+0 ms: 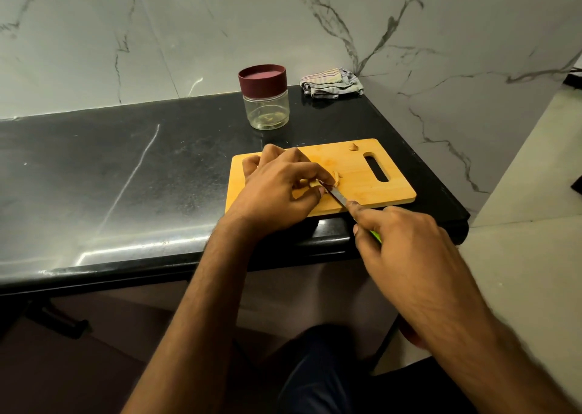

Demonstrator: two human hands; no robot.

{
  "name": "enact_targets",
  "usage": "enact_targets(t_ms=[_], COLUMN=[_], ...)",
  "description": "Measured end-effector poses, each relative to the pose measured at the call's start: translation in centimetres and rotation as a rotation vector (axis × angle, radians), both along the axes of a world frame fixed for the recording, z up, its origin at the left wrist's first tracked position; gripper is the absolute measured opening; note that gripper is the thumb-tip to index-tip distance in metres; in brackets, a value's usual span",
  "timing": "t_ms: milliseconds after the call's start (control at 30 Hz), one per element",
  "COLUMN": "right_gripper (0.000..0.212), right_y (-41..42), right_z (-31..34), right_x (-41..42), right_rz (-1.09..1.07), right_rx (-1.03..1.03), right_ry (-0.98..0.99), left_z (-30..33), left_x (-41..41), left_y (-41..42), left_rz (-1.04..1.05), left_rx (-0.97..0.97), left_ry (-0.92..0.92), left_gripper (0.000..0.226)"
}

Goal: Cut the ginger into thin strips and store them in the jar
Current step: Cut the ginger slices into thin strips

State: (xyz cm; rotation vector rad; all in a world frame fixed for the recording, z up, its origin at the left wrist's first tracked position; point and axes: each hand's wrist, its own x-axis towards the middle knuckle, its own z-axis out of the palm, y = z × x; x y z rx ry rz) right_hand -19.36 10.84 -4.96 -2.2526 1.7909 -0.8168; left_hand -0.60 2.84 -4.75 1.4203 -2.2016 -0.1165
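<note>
On the wooden cutting board (pixel 356 174), the left hand (pixel 280 190) curls its fingers over the ginger (pixel 336 175), pinning it. The right hand (pixel 406 243) grips a green-handled knife (pixel 338 196), blade meeting the ginger beside the left fingertips. The lidded jar (pixel 265 97) stands behind the board.

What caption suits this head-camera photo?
Left hand steadies ginger on a cutting board while right hand slices with a knife.
</note>
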Motion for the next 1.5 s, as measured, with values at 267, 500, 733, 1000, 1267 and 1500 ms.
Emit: enact_targets(t_ms=[267, 500, 733, 1000, 1267, 1500], right_gripper=[0.041, 0.041, 0.041, 0.041, 0.041, 0.036], right_y=[0.5, 0.7, 1.1, 1.1, 1.1, -0.4], right_z=[0.0, 0.3, 0.0, -0.1, 0.0, 0.5], right_x=[-0.4, 0.4, 0.1, -0.3, -0.2, 0.4], right_rz=[-0.002, 0.012, 0.022, 0.031, 0.042, 0.045], right_rx=[-0.007, 0.021, 0.025, 0.022, 0.017, 0.012], right_ry=[-0.067, -0.077, -0.069, -0.088, -0.081, -0.063], left_z=[-0.2, 0.1, 0.2, 0.4, 0.3, 0.4], left_x=[0.4, 0.6, 0.4, 0.6, 0.6, 0.7], left_y=[-0.1, 0.1, 0.3, 0.3, 0.2, -0.2], left_rz=[0.017, 0.074, 0.064, 0.073, 0.074, 0.040], left_rx=[0.004, 0.043, 0.052, 0.082, 0.063, 0.082], left_ry=[0.128, 0.203, 0.211, 0.234, 0.230, 0.231], left_gripper=[0.029, 0.012, 0.017, 0.018, 0.015, 0.008])
